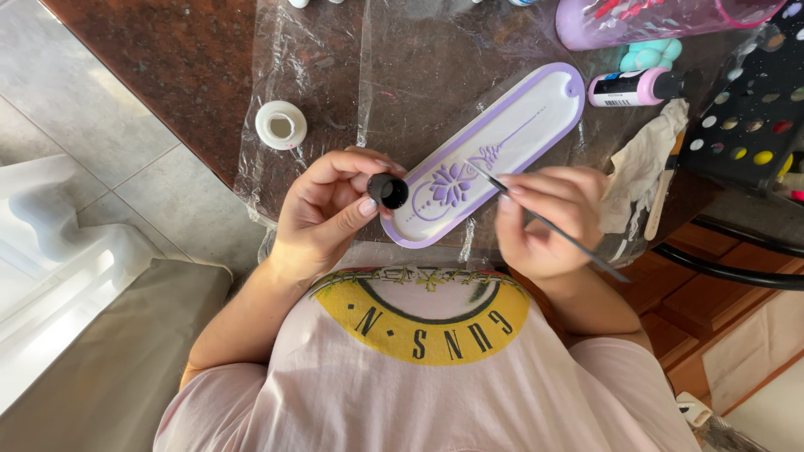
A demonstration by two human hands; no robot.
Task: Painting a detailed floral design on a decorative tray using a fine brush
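White ceramic, oval and long, rimmed in lilac: the incense tray (511, 134) is seen at the centre of the frame on a clear plastic sheet (335, 75) spread over the brown stone table (167, 67). Its long axis runs diagonally, the near end pointing lower left toward the small black paint cap (389, 192), the far end pointing upper right toward the pink paint bottle (628, 88). A purple lotus and stem are already painted along that axis.

The cap is pinched between thumb and fingers of the left hand (327, 209), touching the tray's near rim. A thin dark paintbrush (553, 228) is gripped by the right hand (548, 222), fingers closed narrow, its tip held at the flower's right edge.

Risk is judged here: wet purple lines could be smeared by the brush hand's knuckles, and the tilted cap could drip onto the white. A slippery plastic sheet could also let the tray shift under pressure.
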